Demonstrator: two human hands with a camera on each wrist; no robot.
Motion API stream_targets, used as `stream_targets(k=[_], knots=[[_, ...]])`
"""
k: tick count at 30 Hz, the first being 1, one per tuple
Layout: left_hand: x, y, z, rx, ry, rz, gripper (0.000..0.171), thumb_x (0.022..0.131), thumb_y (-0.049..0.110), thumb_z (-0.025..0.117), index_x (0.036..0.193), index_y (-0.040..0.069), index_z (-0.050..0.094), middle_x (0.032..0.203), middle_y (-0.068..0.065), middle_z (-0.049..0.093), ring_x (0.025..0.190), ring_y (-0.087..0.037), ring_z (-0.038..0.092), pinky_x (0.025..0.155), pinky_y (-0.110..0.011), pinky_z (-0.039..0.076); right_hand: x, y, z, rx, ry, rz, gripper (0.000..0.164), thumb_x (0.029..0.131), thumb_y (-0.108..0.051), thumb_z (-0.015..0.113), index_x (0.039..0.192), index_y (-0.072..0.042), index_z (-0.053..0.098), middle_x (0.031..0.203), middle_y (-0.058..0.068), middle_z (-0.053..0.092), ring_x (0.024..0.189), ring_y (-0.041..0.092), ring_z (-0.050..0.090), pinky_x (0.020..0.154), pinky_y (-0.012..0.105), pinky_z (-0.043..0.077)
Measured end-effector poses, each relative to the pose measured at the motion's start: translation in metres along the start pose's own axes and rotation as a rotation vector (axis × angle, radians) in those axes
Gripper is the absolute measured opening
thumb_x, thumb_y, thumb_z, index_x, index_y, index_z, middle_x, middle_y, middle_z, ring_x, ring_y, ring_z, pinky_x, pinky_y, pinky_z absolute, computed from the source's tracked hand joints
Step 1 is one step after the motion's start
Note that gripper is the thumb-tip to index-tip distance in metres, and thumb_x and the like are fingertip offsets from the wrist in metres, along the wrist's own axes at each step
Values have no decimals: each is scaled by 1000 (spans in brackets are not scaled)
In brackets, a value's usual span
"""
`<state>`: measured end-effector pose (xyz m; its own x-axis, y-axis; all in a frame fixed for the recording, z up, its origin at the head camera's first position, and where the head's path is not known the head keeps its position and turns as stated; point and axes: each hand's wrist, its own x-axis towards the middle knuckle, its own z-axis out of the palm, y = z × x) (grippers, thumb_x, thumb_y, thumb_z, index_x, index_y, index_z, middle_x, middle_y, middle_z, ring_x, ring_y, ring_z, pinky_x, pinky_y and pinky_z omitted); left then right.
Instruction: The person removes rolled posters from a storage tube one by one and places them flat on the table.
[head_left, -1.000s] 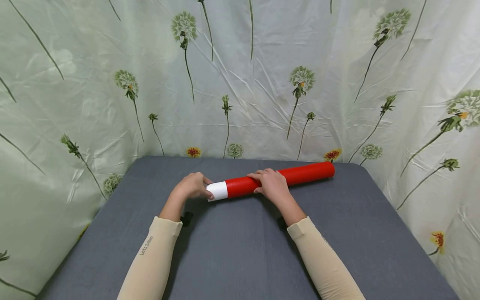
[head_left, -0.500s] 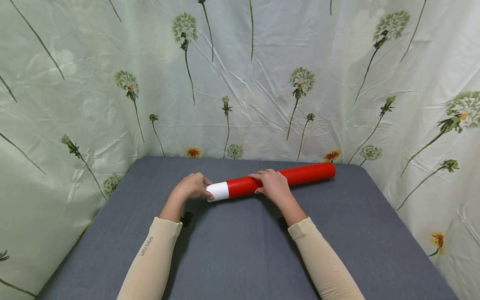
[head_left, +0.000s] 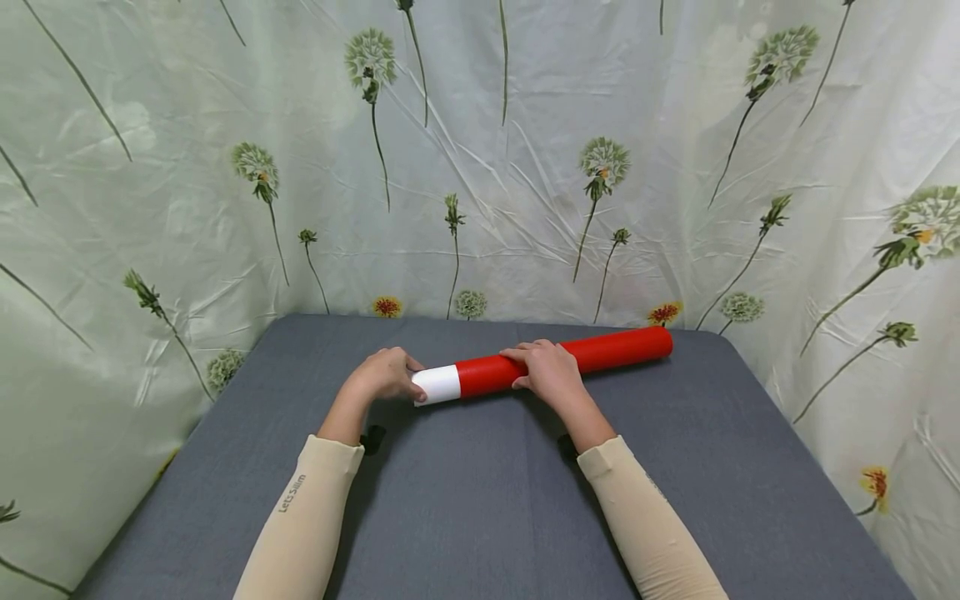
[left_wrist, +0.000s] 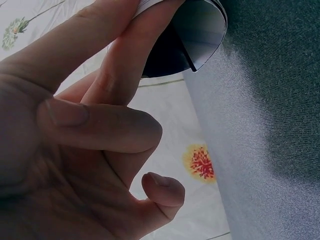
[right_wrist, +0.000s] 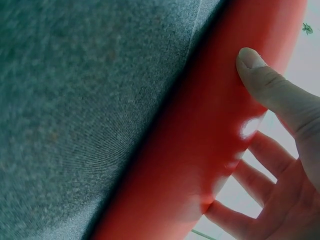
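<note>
A long red tube (head_left: 615, 348) lies slanted across the far part of the table, with a white roll (head_left: 438, 384) that looks like rolled paper projecting from its left end. My left hand (head_left: 381, 373) pinches the outer end of that roll between thumb and fingertips. In the left wrist view, the roll's open end (left_wrist: 205, 30) shows a thin, overlapping edge and a dark hollow, while the other fingers curl loosely below. My right hand (head_left: 550, 372) grips the red tube near its middle, thumb on the near side and fingers over the far side, as the right wrist view shows.
The dark grey cloth-covered table (head_left: 465, 517) extends under both forearms. Behind it and at both sides hangs a pale curtain (head_left: 517, 192) printed with dandelions. The tube's right end is close to the table's back edge.
Slightly more of the white roll shows outside the tube. The red tube and right hand have shifted a little to the right; the left hand stays nearly in place.
</note>
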<state>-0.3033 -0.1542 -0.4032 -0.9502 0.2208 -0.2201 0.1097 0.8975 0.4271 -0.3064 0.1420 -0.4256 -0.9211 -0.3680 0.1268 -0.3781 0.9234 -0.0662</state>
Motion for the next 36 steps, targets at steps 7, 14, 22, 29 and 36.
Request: stream_targets(k=[7,14,22,29,36], knots=[[0,0,0,4,7,1,50,82,26,93,127,10,79,126,-14,77,102,-26,68,91,-44,56,-1,1,-1,-12,3,4,60,89,-31,86,146,-33,66,148,3,67,136,29,60,113,50,50],[0,0,0,4,1,-7,51,82,25,93,128,9,78,128,-15,76,102,-25,68,91,-44,56,-2,4,1,-6,4,6,61,88,-31,87,146,-33,67,147,3,68,136,29,60,112,50,50],[0,-1,1,2,-5,-14,52,82,25,93,130,8,77,129,-16,75,103,-26,68,91,-45,56,-2,8,1,31,-12,34,61,89,-29,87,146,-34,66,149,3,67,138,29,58,118,53,46],[-1,0,0,14,-3,-12,51,82,26,93,129,10,78,129,-16,76,104,-26,68,91,-45,56,-1,12,-2,48,-29,55,62,89,-28,87,147,-34,65,149,2,67,139,30,57,118,54,45],[-3,0,-2,9,-3,-17,51,84,26,92,131,11,77,131,-16,75,105,-26,68,92,-46,56,0,15,-5,58,-39,64,62,90,-26,86,147,-33,65,149,4,66,139,31,56,120,56,42]])
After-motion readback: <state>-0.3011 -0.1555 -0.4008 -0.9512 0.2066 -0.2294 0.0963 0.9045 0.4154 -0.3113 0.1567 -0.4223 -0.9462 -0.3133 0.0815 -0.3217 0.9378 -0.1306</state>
